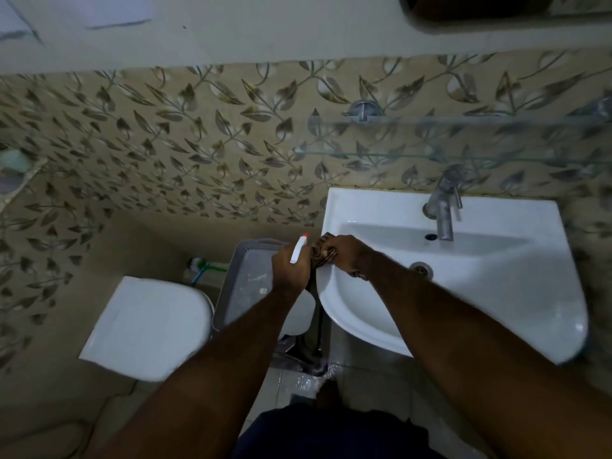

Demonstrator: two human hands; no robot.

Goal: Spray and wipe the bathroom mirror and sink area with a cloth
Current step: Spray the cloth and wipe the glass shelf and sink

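The left hand (289, 265) grips the spray bottle (298, 249), nozzle pointing far; the right hand (344, 255) presses the cloth (323, 251) on the sink (496, 293) rim's left edge. The basin lies rightward, nearer the right hand.

A white spray bottle (297, 250) with a red-tipped nozzle tilts up beside a dark striped cloth (323, 251) (bunched, pattern unclear) pressed on the left rim of the white sink (480, 293).
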